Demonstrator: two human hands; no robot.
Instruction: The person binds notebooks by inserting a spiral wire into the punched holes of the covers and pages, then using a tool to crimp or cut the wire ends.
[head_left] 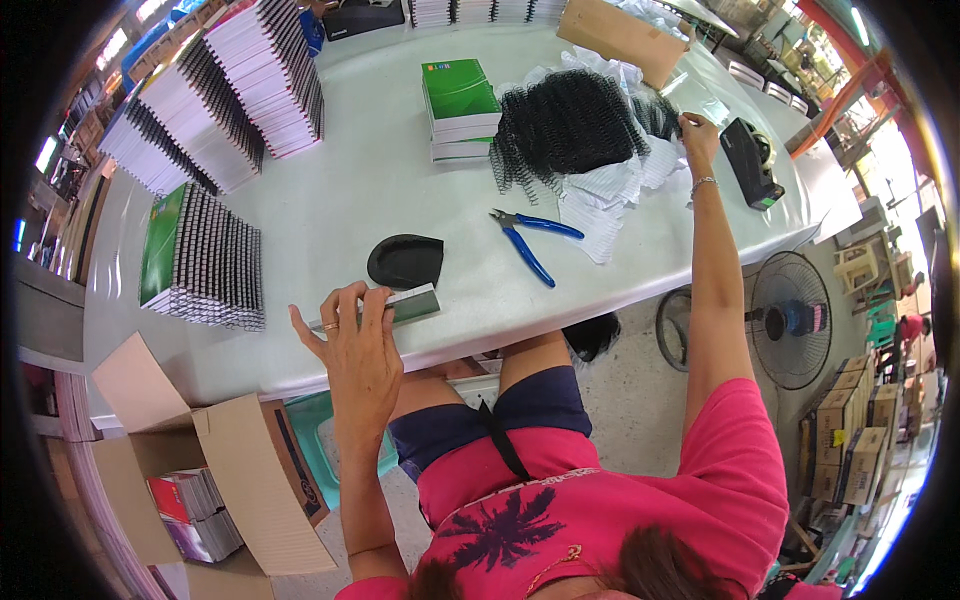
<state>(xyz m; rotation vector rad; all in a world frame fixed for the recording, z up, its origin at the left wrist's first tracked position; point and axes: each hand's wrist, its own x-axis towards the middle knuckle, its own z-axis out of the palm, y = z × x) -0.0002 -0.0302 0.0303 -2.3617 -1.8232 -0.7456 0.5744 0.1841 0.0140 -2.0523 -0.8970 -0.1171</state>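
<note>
At the table's near edge, my left hand (pixel 352 330) is closed over a thin green-covered book (pixel 415 306), its fingers across the top. My right hand (pixel 697 138) reaches far right, fingertips pinched at the end of a small bunch of black spiral binding coils (pixel 655 117); whether a single coil is between them is too small to tell. Beside that bunch, a large heap of black coils (pixel 570 125) lies on crumpled white paper (pixel 600 205). Blue-handled cutting pliers (pixel 530 245) lie with handles spread. A black rounded pad (pixel 405 261) sits just beyond the book.
Green-covered books (pixel 460 100) are stacked beside the coils. Spiral-bound books (pixel 205 260) stand at left, with taller stacks (pixel 265 75) behind. A black tape dispenser (pixel 750 165) is right of my right hand. An open carton (pixel 265 490) and a fan (pixel 790 320) flank the table below.
</note>
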